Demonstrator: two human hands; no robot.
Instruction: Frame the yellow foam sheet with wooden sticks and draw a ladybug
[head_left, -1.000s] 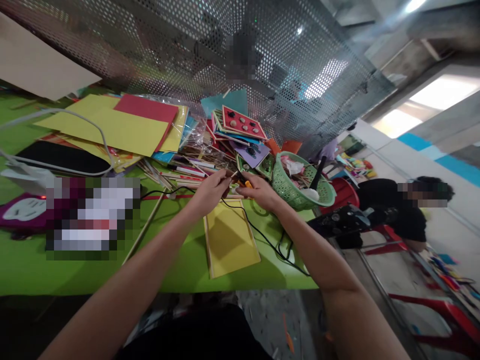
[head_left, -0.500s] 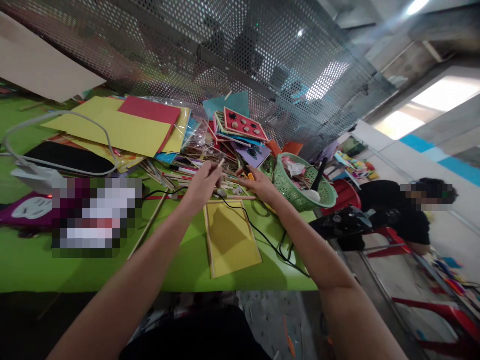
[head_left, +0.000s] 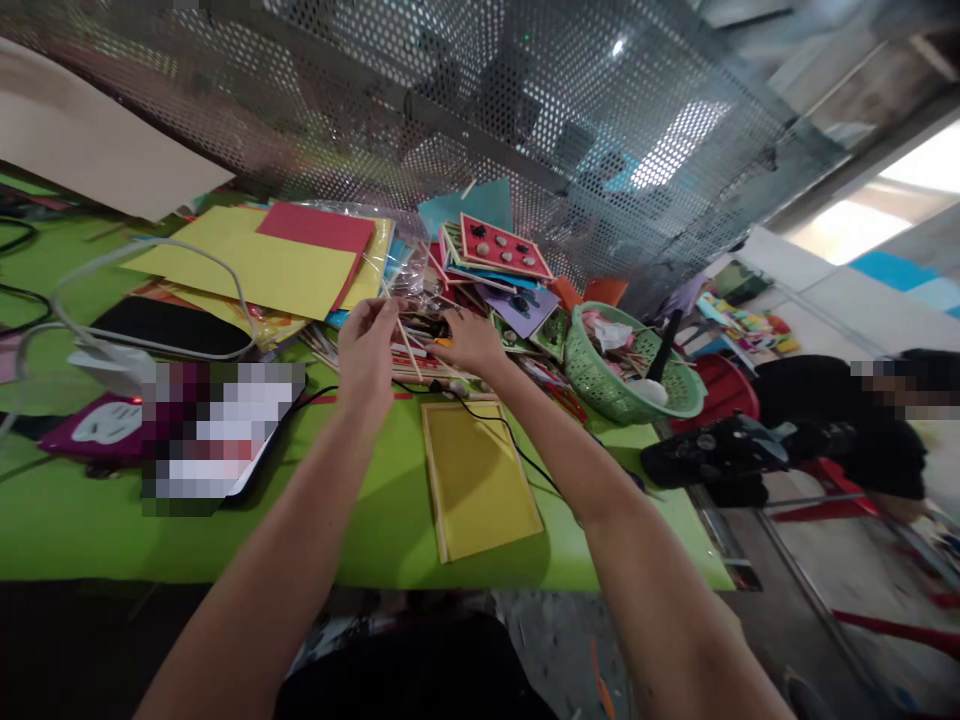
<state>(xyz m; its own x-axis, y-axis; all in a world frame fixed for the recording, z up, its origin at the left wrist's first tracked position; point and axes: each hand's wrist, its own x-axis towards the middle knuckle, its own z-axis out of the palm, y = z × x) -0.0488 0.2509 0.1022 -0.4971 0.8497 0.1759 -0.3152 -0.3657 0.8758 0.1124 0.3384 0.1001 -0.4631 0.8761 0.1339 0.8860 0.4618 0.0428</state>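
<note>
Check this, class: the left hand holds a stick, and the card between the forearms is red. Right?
Not quite: the card is yellow, not red, as the head view shows. The left hand does hold a stick.

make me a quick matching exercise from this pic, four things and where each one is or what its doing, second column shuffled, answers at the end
Things:
1. left hand
2. plastic basket
3. yellow panel
4. red card with stones

Place or state:
A. lies between the two forearms
B. on top of the card stack
C. pinching a thin stick
D. light green, standing to the right of both hands

Right pairs: 1-C, 2-D, 3-A, 4-B
</note>
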